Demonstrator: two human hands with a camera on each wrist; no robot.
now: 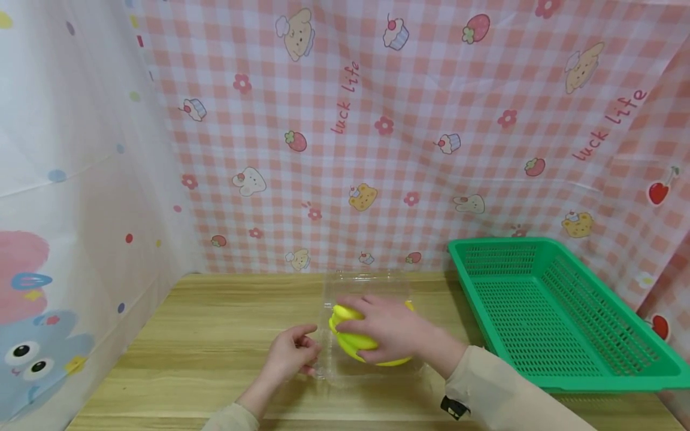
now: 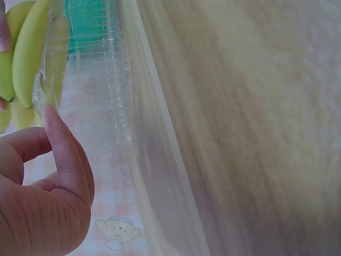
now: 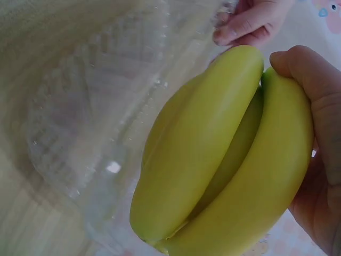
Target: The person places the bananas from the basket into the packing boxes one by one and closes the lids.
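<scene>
The right hand (image 1: 385,326) held yellow bananas (image 1: 353,342) in its grip above the clear container (image 1: 345,378); the left hand (image 1: 291,354) pinched its left edge; a green basket (image 1: 609,383) stood right.

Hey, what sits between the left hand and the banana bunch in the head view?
The left rim of the clear plastic clamshell lies between the left hand and the banana bunch there.

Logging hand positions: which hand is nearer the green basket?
Right: the right hand grips the bananas, left of the green basket; the left hand, farther left, touches the clear container.
</scene>
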